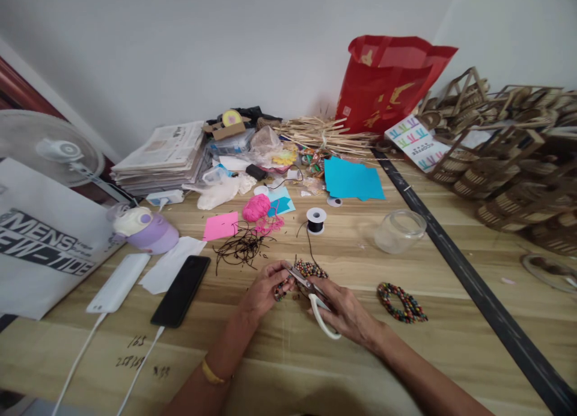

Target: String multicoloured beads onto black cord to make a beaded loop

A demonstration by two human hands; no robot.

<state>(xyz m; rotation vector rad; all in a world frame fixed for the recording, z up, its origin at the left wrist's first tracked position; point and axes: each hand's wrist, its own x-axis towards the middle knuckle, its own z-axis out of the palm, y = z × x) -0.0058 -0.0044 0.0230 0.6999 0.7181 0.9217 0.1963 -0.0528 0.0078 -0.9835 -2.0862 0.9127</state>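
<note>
My left hand (267, 288) is closed on a small beaded strand (280, 291), pinched between thumb and fingers. White-handled scissors (321, 311) are in my right hand (349, 311), their blades pointing left at the fingertips of my left hand. Whether the blades touch the strand is too small to tell. Behind the scissors lies a pile of multicoloured beads (311, 269). A white spool of black cord (316, 221) stands just beyond, its cord running down toward the beads. Beaded bracelets (402, 303) lie to the right of my right hand.
Black cord pieces (241, 245), pink yarn (256, 207) and a black phone (181, 291) lie to the left. A glass jar (400, 231) stands at the right, near woven baskets (509, 205). A red bag (387, 85) is at the back.
</note>
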